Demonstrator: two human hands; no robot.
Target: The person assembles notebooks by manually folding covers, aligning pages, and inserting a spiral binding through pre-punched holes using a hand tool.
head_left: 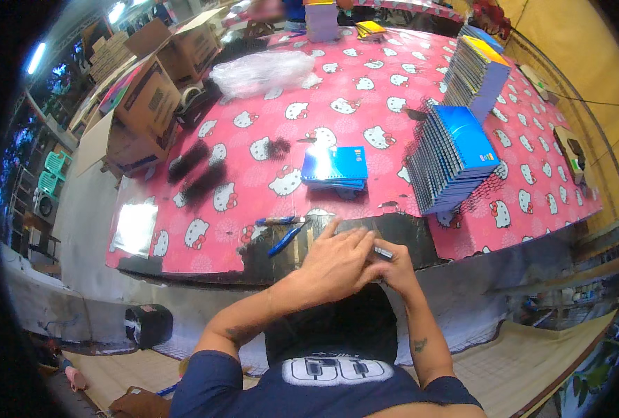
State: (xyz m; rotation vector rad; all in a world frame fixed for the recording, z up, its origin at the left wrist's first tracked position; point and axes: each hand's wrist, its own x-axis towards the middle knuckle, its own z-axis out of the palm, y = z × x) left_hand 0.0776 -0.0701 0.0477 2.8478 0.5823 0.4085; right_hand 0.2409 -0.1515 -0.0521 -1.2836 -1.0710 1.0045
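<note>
My left hand (337,259) reaches across at the table's near edge, fingers stretched out and thumb raised, its fingertips against my right hand. My right hand (396,270) is closed, with a small silver-grey piece (383,252) showing between its fingers; its kind cannot be made out. Left of my hands, blue-handled pliers (283,242) lie spread on a black worn patch (414,237) of the table edge. Just beyond sits a short pile of blue spiral notebooks (337,167), and to the right rises a tall stack of blue spiral notebooks (456,157).
A pink table cover (351,90) with white cat faces is worn black in places. More stacked notebooks (478,73) stand at the far right. Crumpled clear plastic (262,73) lies at the back. Open cardboard boxes (142,115) stand on the left, beside a tape dispenser (192,101).
</note>
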